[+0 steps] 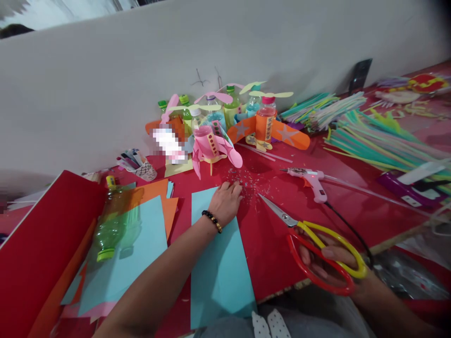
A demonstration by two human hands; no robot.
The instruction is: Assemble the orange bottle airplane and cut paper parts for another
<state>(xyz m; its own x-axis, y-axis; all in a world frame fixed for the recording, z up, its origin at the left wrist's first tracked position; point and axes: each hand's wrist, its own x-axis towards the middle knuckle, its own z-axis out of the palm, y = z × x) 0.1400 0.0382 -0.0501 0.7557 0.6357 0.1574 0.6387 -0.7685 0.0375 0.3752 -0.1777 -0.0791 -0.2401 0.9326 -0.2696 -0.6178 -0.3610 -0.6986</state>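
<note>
My left hand (225, 202) lies palm down across the upper end of a long light-blue paper sheet (220, 277), its slightly bent fingers reaching past the right edge toward small scraps (252, 183). A dark beaded bracelet circles that wrist. In my right hand (327, 258) is a pair of scissors (282, 211) with one red and one yellow handle, fingers through the loops. Their blades look closed and point up and left, toward the scraps.
Behind stand several bottle planes (207, 141) with paper wings and propellers. A pink glue gun (312, 180) lies right, near piled pipe cleaners (373, 136). Left are a green bottle (111, 230), coloured paper (151, 225) and a pen cup (143, 169). The red table's edge (285, 288) is near me.
</note>
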